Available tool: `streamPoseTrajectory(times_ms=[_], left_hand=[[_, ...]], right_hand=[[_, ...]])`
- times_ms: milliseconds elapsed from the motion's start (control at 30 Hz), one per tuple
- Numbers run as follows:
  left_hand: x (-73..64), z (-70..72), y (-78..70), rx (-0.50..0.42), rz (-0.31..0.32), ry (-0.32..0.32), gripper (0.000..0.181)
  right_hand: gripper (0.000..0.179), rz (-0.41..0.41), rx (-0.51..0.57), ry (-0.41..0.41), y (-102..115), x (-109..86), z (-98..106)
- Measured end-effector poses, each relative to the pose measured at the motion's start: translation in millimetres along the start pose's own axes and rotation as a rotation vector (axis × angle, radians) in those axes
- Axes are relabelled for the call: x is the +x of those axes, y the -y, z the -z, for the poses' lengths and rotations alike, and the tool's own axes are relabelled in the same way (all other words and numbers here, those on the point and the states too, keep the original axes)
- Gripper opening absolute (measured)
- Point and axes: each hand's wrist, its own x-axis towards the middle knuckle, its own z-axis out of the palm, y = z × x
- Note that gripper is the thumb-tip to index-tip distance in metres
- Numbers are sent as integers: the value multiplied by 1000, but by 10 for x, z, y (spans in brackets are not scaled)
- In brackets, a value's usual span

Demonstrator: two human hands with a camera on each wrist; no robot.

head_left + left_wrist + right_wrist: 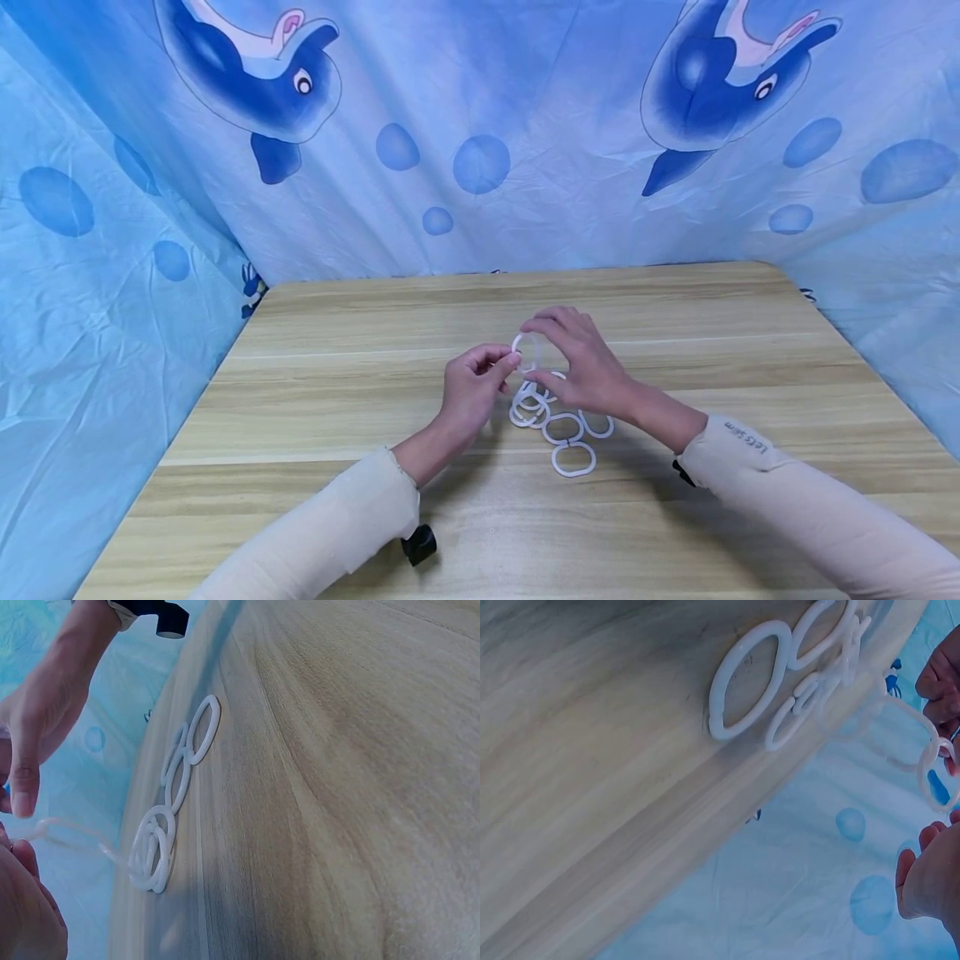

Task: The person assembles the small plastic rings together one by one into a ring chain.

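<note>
My left hand [474,385] pinches a white oval plastic ring [515,343] between thumb and fingers, above the table. My right hand [588,358] is beside that ring, thumb and fingers spread apart around it. In the right wrist view, the raised ring [928,776] hooks into another white ring that hangs toward the table, and the fingers of my right hand [934,874] appear apart from it. Below both hands lies a cluster of several white rings [573,475], some linked or overlapping. My left fingertips are partly hidden in the left wrist view.
The wooden table [315,433] extends around the rings. A blue curtain [555,217] with dolphins and bubbles hangs behind it and at both sides. A black wrist device [418,544] sits under the left sleeve.
</note>
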Motion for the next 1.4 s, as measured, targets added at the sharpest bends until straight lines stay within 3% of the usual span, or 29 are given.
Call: streamPoseTrajectory(times_ms=[300,500,833,1200,1400], left_hand=[[8,-2,23,-19,0,-41,16],[1,-1,20,-13,10,-46,16],[2,-14,48,-34,8,-51,20],[-17,-12,44,-23,11,-42,16],[-18,-16,50,-25,12,-44,18]], right_hand=[[58,-76,31,-8,-65,-61,139],[56,-156,58,32,-142,-158,254],[60,-316,39,261,-281,-381,383],[66,-347,5,506,-302,-555,420],[73,-338,-21,576,-276,-672,396]])
